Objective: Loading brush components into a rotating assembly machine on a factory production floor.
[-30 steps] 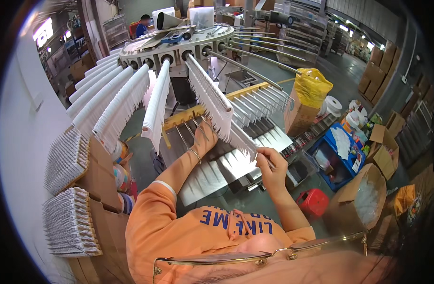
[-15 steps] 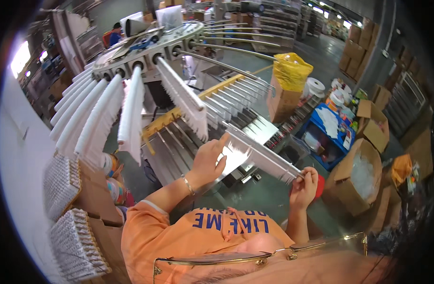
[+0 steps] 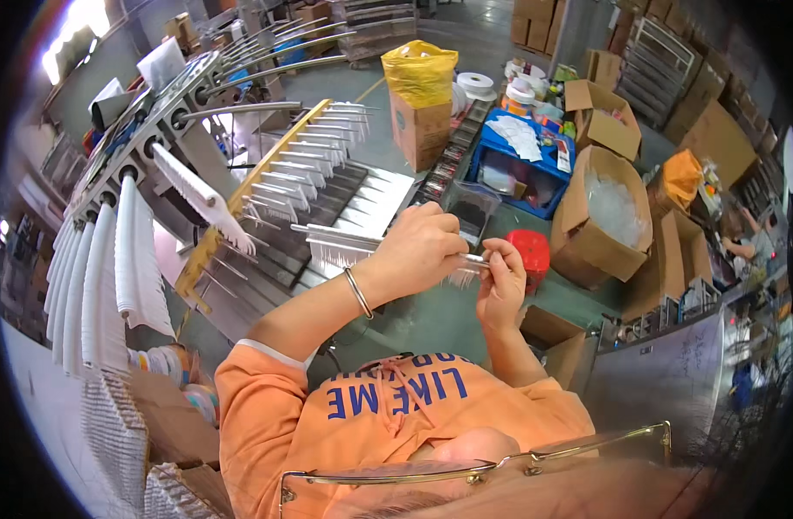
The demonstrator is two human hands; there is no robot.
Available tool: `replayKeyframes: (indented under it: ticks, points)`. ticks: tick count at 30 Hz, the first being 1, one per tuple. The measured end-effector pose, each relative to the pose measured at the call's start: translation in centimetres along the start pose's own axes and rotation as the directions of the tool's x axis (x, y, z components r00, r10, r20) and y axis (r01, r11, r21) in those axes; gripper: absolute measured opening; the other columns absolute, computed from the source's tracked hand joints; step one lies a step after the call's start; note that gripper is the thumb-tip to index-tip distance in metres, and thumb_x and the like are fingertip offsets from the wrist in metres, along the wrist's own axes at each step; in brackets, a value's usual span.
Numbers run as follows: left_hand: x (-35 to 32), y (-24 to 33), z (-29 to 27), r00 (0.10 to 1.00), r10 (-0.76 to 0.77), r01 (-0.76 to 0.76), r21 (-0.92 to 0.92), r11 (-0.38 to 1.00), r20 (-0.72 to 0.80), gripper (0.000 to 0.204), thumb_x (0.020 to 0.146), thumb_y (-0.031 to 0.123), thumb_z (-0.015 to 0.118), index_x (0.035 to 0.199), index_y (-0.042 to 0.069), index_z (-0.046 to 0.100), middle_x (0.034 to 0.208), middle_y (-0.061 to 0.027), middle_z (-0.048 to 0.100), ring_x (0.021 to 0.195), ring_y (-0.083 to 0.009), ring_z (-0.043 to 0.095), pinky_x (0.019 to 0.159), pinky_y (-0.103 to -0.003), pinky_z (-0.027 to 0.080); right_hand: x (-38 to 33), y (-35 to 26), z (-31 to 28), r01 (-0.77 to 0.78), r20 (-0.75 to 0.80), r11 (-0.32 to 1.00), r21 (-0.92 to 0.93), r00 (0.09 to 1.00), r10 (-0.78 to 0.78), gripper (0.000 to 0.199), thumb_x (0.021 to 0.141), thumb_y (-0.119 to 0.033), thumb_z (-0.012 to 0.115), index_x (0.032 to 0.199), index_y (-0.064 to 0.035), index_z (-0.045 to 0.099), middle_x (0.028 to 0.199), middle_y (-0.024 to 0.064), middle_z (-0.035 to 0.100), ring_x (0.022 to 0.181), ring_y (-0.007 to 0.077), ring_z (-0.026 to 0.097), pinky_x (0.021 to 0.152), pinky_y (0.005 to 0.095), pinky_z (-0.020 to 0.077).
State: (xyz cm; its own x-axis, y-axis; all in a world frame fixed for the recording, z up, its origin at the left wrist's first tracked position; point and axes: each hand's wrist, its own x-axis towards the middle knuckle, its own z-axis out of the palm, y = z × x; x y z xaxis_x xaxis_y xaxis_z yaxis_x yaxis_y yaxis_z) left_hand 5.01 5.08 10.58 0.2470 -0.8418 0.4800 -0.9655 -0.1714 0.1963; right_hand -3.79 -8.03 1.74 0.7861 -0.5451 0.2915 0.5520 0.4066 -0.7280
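A thin metal rod (image 3: 388,238) lined with small hanging white pieces lies across in front of me. My right hand (image 3: 500,275) pinches its right end between thumb and fingers. Beside it, my left hand (image 3: 424,245) has its fingers closed around the rod close to that same end; its palm side is hidden. The rod's left end points toward a yellow rack (image 3: 280,160), from which a row of similar rods with white pieces sticks out. Left of the rack, a round machine (image 3: 146,143) carries long arms covered in white pieces (image 3: 139,251).
A carton with a yellow bag (image 3: 421,78) stands beyond the rack. To the right are a blue crate (image 3: 530,164), a red stool (image 3: 526,258) and an open carton of clear plastic (image 3: 608,212). Stacked cartons (image 3: 176,424) with white bundles crowd my left side.
My left hand has slid from the rod's far left end to its right end, beside my right hand. The view has turned right, so the machine now appears farther left.
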Motion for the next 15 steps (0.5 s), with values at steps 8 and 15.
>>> replayKeyframes:
  ticks: [8,15]
  points:
    - [-1.3,-1.3,-3.6,0.934,-0.033,0.044,0.023,0.999,-0.355,0.012,0.067,0.008,0.066,0.078,0.006,0.065,0.071,-0.0046,0.058,0.071,-0.0233,0.053,0.065,-0.034,0.042,-0.3,-1.2,-1.3,0.066,-0.063,0.997,-0.034,0.996,-0.068,0.018,0.087,-0.009,0.049,0.101,0.0008,0.056,0.079,-0.0006,0.05,0.063,0.0035,0.041,0.057,0.0155,0.0324]
    - [-5.4,-4.4,-6.2,0.91,-0.114,0.186,0.148,0.971,-0.398,0.011,0.073,0.009,0.063,0.083,0.007,0.066,0.075,-0.0052,0.057,0.07,-0.0241,0.053,0.065,-0.034,0.043,0.2,-2.0,-2.3,0.108,-0.1,0.993,-0.048,0.989,-0.112,0.017,0.086,-0.008,0.048,0.099,-0.0003,0.056,0.077,-0.001,0.051,0.057,0.0022,0.039,0.052,0.0146,0.03]
